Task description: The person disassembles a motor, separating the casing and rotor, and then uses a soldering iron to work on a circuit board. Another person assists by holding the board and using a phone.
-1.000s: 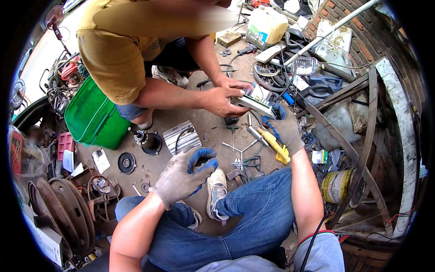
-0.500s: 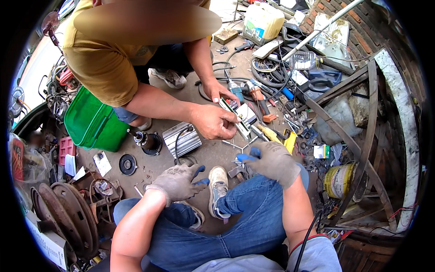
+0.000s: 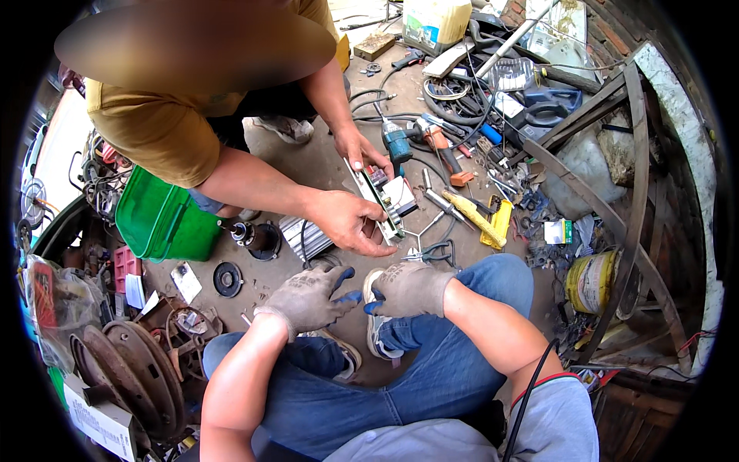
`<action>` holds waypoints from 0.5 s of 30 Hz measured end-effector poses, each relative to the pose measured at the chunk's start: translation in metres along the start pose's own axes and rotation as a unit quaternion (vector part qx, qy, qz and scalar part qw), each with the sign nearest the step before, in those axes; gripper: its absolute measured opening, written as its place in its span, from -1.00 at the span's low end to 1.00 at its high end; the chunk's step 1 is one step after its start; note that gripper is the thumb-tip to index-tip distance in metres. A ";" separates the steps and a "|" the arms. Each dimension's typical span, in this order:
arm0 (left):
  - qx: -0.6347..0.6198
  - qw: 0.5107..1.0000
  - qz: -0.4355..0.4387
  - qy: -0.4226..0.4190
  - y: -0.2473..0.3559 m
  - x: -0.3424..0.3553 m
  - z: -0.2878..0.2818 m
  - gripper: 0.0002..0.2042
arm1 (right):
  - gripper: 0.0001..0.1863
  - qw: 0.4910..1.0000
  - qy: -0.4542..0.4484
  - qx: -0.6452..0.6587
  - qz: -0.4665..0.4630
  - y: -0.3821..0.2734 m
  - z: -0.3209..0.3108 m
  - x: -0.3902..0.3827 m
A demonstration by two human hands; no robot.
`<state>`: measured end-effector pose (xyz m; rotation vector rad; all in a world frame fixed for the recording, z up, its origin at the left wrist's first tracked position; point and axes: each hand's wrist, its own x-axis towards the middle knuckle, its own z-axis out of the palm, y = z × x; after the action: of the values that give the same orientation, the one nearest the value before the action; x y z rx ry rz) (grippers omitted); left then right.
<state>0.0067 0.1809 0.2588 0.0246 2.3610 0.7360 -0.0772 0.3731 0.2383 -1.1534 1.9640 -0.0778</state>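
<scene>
My left hand point(image 3: 309, 299), in a grey glove with blue fingertips, hovers above my knees with its fingers apart and nothing in it. Close beside it on the right is my right hand point(image 3: 408, 289), gloved alike, over my shoe; its fingers are loosely bent and no object shows in them. Just beyond, a co-worker's two hands hold a long narrow metal-edged part point(image 3: 372, 195) with green along it. A finned metal housing point(image 3: 295, 234) with a black cable lies past my left hand. A three-armed wrench point(image 3: 419, 234) lies on the ground beyond my right hand.
Left are a green bin point(image 3: 165, 219), a motor part with a shaft point(image 3: 258, 237), a round black cover point(image 3: 228, 279) and rusty wheel rims point(image 3: 138, 369). Right are a teal power drill point(image 3: 396, 141), an orange angle grinder point(image 3: 445, 154), yellow tools point(image 3: 493, 219) and a metal frame point(image 3: 573, 192).
My right hand has moved left and slightly down, away from the part the co-worker holds, toward my left hand. The view has shifted a little. The co-worker still holds the part.
</scene>
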 end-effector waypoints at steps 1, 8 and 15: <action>0.002 1.000 0.000 -0.001 0.001 -0.001 -0.001 -0.40 | -0.51 1.000 0.001 -0.002 -0.005 0.001 0.002 0.002; -0.003 1.000 0.006 0.004 -0.001 0.001 0.001 -0.39 | -0.58 1.000 -0.019 0.013 -0.002 0.001 0.003 0.005; 0.006 1.000 0.001 0.007 0.003 -0.001 -0.002 -0.40 | -0.56 1.000 -0.004 0.016 -0.005 0.002 0.005 0.004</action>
<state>0.0056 0.1828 0.2620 0.0279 2.3782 0.7259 -0.0765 0.3730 0.2314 -1.1416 1.9425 -0.1098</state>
